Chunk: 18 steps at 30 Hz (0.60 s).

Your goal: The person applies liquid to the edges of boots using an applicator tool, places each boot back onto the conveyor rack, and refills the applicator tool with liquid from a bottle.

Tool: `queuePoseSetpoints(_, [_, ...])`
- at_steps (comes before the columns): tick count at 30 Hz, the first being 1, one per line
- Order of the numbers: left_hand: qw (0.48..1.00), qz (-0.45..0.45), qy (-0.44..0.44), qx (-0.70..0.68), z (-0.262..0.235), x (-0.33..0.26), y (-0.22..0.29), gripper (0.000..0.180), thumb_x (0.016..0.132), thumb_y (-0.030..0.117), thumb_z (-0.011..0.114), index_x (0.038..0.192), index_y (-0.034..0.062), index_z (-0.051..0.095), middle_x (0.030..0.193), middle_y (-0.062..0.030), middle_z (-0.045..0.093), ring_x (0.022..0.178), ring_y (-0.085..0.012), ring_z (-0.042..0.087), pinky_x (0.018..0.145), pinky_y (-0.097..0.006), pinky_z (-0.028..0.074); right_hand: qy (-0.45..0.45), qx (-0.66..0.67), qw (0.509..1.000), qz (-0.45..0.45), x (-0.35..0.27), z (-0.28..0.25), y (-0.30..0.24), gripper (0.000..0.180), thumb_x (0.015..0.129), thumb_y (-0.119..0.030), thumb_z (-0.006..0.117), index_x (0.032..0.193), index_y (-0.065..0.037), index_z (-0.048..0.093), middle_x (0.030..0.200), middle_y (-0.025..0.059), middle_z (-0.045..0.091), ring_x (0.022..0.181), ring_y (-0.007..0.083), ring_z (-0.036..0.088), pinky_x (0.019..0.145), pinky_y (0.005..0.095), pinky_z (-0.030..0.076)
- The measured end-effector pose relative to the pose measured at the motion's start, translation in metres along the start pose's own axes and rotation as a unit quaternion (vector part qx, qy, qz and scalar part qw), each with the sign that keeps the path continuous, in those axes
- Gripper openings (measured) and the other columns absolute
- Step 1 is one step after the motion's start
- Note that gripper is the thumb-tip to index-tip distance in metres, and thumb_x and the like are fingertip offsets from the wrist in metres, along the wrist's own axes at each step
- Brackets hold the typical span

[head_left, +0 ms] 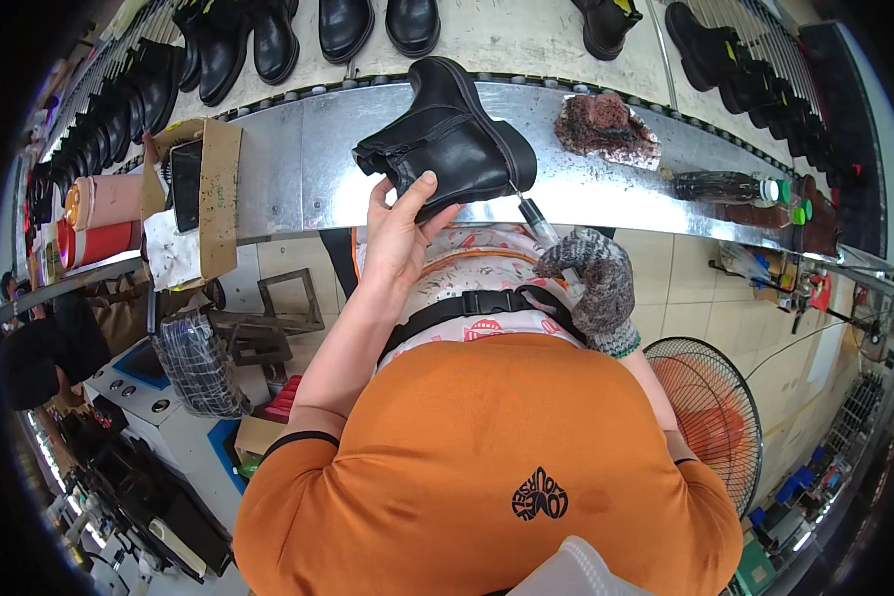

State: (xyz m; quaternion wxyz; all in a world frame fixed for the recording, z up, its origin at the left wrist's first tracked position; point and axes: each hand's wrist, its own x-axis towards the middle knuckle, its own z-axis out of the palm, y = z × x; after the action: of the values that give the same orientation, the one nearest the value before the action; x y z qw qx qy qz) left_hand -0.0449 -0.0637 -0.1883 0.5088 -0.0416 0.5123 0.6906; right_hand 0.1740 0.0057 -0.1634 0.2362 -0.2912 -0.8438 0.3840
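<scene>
A black ankle boot [437, 149] with a side zipper lies tilted on its side over the metal ledge [288, 149], toe pointing away and heel toward the right. My left hand [402, 233] grips its shaft opening, thumb on the near side. My right hand [594, 283], in a grey knitted glove, is closed around a slim hand tool [536, 219] with a clear barrel, a black collar and a thin metal tip. That tip meets the boot's edge beside the heel, where upper and sole join. The glove hides the tool's rear part.
Beyond the ledge runs a conveyor [526, 50] with black boots [412, 25] on it. On the ledge, a stained sponge [601, 119] sits right of the boot, with dark bottles [725, 189] farther right. A cardboard box [220, 204] stands left. A floor fan [705, 417] is at my right.
</scene>
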Motion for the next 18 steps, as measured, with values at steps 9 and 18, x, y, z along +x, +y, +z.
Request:
queuePoseSetpoints(9, [0.998, -0.019, -0.032, -0.053, -0.018, 0.007, 0.015, 0.056, 0.080, 0.009, 0.067, 0.119, -0.0062, 0.030, 0.110, -0.0254, 0.050, 0.090, -0.0379, 0.063, 0.070, -0.036, 0.061, 0.152, 0.438, 0.879, 0.106, -0.011, -0.009, 0.014, 0.027, 0.084, -0.028, 0.063, 0.083, -0.001, 0.063, 0.062, 0.0051, 0.055, 0.060, 0.0129, 0.053, 0.056, 0.0245, 0.044])
queuePoseSetpoints(18, [0.900, 0.260, 0.166, 0.307, -0.086, 0.075, 0.074, 0.028, 0.079, 0.030, 0.072, 0.088, 0.0033, 0.067, 0.072, 0.0005, 0.062, 0.061, -0.0062, 0.054, 0.049, -0.020, 0.042, 0.336, 0.503, 0.745, 0.281, -0.001, -0.002, 0.098, 0.055, 0.090, -0.014, 0.053, 0.139, -0.022, 0.028, 0.087, 0.0095, 0.059, 0.060, 0.0120, 0.056, 0.046, 0.0229, 0.048])
